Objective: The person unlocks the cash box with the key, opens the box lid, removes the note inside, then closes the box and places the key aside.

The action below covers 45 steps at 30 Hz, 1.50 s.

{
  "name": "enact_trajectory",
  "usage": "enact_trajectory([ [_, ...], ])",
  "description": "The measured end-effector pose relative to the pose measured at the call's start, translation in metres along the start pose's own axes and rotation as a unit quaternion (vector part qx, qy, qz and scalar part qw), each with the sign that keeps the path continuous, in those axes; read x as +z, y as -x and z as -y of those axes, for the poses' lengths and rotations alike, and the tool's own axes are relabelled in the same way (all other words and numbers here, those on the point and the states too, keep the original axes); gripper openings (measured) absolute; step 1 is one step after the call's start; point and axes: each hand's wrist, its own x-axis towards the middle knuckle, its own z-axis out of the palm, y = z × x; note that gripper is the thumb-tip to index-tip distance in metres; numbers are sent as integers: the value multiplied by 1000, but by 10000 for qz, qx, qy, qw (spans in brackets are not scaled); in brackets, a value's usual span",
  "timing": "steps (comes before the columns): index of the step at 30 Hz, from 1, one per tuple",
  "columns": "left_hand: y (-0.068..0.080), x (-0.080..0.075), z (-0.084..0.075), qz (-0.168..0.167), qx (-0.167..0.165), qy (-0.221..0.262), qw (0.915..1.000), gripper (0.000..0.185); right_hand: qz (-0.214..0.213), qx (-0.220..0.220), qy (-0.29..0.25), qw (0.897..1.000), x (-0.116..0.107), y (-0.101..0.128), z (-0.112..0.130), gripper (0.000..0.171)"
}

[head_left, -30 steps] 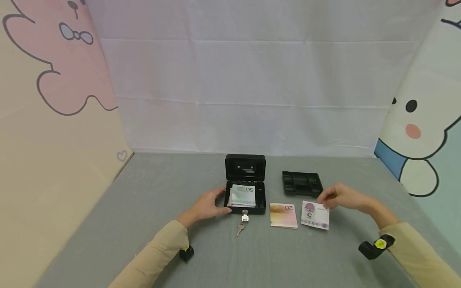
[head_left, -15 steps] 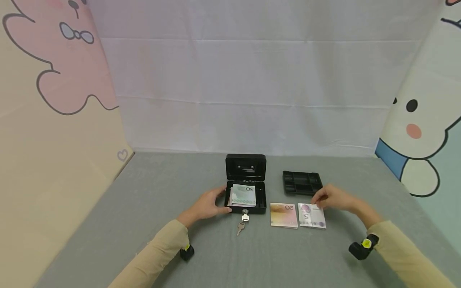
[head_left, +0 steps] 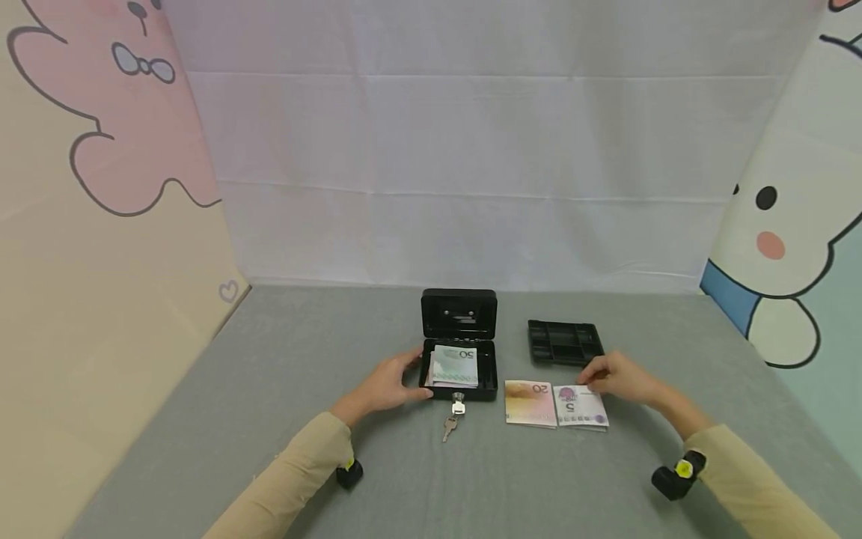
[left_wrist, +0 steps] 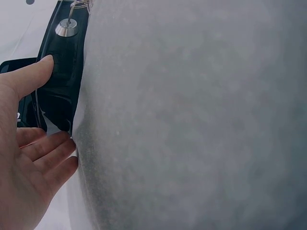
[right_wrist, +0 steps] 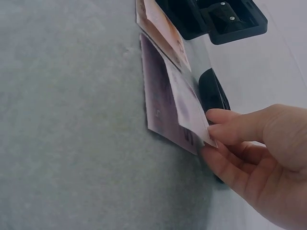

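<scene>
A black cash box (head_left: 488, 393) stands with its lid (head_left: 461, 317) raised. Banknotes (head_left: 456, 365) lie inside, a green 50 on top. My left hand (head_left: 387, 383) holds the box at its front left corner, thumb (left_wrist: 42, 72) on the front face and fingers along the side. My right hand (head_left: 622, 376) pinches the far edge of a purple 5 banknote (head_left: 581, 409) between thumb and fingertips. In the right wrist view this note (right_wrist: 186, 102) slants up over another purple note (right_wrist: 157, 103) lying on the cloth. Beside them lies a folded-looking 20 banknote (head_left: 529, 404).
Behind the right hand is a black compartment tray (head_left: 564, 344). A key (head_left: 450, 429) hangs from the lock (head_left: 458, 404) at the box's front. Grey cloth (head_left: 431, 486) covers the table, with a white curtain (head_left: 465, 180) behind and printed panels at both sides.
My right hand has moved left and slightly nearer with the 5 banknote, which now sits right beside the 20 and over another purple note. My left hand has stayed on the cash box.
</scene>
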Motion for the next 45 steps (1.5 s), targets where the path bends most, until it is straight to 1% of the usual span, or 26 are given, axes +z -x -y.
enact_trajectory([
  [6,1,-1,-1,33,-20,-22,10000,81,-137,-66,143,9998,3,1,-2,15],
  [12,0,0,-2,52,-65,-50,10000,81,-257,-105,273,9992,-1,2,3,16],
  [17,1,-1,-1,43,-50,47,10000,81,-256,-97,292,9992,-6,1,11,19],
  [22,1,0,0,22,-80,47,10000,80,-195,-340,344,9986,-9,-4,24,22],
  [25,1,-1,-1,-11,-75,34,10000,79,-91,-410,294,9987,-6,-13,35,25],
  [29,2,-2,-3,-18,-124,39,9999,79,-46,-543,330,9980,4,-32,50,28],
  [31,3,-2,-4,-16,-155,52,9999,79,-78,-659,374,9971,11,-43,59,29],
  [36,2,-2,-4,19,-202,-1,9998,79,-208,-733,457,9960,32,-67,77,31],
  [39,2,-2,-4,28,-201,-6,9998,80,-258,-771,507,9954,44,-79,86,31],
  [45,0,-3,-3,53,-183,11,9998,80,-281,-1024,466,9933,66,-96,100,31],
])
